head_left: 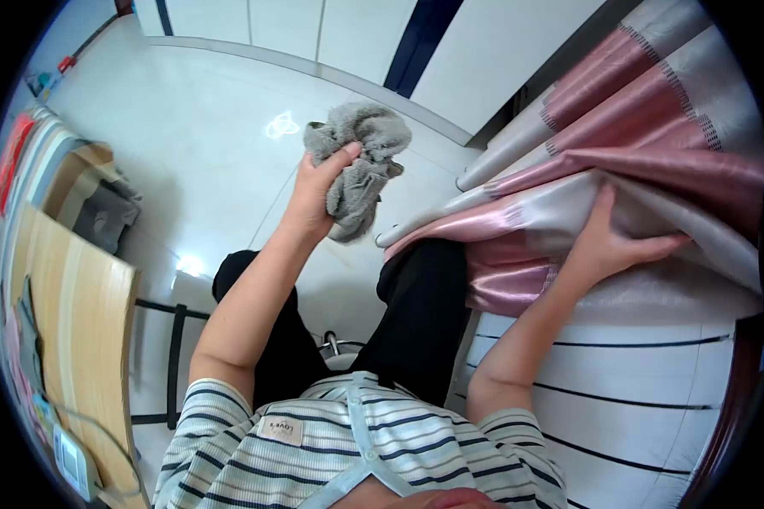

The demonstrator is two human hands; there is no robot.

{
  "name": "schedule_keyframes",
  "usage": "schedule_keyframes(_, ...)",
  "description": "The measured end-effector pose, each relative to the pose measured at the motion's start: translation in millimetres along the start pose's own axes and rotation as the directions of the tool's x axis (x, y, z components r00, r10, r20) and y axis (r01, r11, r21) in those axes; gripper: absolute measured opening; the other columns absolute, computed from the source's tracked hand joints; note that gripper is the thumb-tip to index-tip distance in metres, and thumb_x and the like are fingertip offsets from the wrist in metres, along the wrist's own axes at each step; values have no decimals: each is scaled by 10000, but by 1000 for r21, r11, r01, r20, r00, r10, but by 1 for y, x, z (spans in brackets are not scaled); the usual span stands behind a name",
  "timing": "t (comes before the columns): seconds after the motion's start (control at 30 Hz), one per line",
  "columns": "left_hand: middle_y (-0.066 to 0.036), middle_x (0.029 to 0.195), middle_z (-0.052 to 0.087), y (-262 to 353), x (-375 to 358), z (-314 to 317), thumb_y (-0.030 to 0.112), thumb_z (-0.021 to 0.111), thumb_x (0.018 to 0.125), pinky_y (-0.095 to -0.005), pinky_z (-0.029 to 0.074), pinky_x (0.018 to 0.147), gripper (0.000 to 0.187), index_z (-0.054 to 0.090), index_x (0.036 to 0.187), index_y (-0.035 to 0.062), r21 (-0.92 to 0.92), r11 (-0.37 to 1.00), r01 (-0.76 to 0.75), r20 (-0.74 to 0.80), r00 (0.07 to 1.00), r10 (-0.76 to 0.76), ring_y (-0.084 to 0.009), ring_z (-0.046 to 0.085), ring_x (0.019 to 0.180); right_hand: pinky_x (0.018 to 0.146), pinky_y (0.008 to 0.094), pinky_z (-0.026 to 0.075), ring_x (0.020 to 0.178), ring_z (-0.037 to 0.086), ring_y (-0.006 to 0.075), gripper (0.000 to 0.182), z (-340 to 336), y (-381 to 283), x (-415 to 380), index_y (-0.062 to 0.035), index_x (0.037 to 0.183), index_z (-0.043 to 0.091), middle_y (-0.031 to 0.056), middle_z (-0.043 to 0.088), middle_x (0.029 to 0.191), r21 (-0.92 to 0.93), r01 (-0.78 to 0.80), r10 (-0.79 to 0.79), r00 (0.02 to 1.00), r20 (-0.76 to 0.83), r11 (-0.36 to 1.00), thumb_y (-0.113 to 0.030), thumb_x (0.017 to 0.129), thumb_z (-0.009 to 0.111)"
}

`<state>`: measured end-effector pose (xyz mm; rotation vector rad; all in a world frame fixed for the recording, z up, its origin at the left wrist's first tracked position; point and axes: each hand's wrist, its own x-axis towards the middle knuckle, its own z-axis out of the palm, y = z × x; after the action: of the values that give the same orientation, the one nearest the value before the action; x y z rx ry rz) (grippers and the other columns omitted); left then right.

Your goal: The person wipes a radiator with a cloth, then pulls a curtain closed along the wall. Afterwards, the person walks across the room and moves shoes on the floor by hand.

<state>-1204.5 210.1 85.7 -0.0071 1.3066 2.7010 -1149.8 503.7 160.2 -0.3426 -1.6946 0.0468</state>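
A crumpled grey cloth (361,161) is bunched up in my left hand (321,191), whose fingers wrap round it above the floor. On the right, my right hand (615,242) lies against a pink and silver satin curtain (569,208), thumb and fingers spread wide apart. The curtain hangs in folds and drapes beside my right knee. Some of my right fingertips press into a silver fold, and I cannot tell whether they pinch it.
A wooden table (76,297) with a device (72,458) and cable stands at the left. Beyond it are a grey bag-like item (106,216) and a striped cover. White cabinets (331,34) line the far side. A black metal frame (176,365) stands near my left leg.
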Motion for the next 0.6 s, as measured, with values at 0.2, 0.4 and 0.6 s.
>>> schedule_keyframes(0.2, -108, 921, 608, -22, 32, -6, 176, 619, 811, -308, 526, 606, 358, 502, 1101, 0, 45, 995, 86, -97, 992, -82, -185, 624, 754, 1085, 384, 268, 1259, 329, 371, 831, 60, 28, 28, -4, 1403, 94, 267, 235, 1379, 192, -213, 214, 977, 15, 958, -79, 769, 626)
schedule_keyframes(0.4, -123, 976, 604, -39, 77, -40, 185, 612, 812, -330, 516, 711, 395, 488, 1134, -6, 60, 986, 153, -67, 987, -149, -200, 620, 838, 1073, 393, 279, 1256, 320, 348, 793, 68, 50, 24, 6, 1398, 14, 264, 194, 1376, 179, -33, 57, 990, -127, 983, -1, 797, 532)
schedule_keyframes(0.6, -111, 959, 601, -56, 86, -79, 189, 609, 816, -320, 519, 685, 400, 483, 1139, -10, 161, 983, 91, -9, 996, -90, -194, 616, 815, 1009, 426, 318, 1173, 413, 384, 563, 69, 114, 20, 65, 1315, 300, 270, 389, 1276, -45, -15, 8, 987, -161, 999, -75, 814, 516)
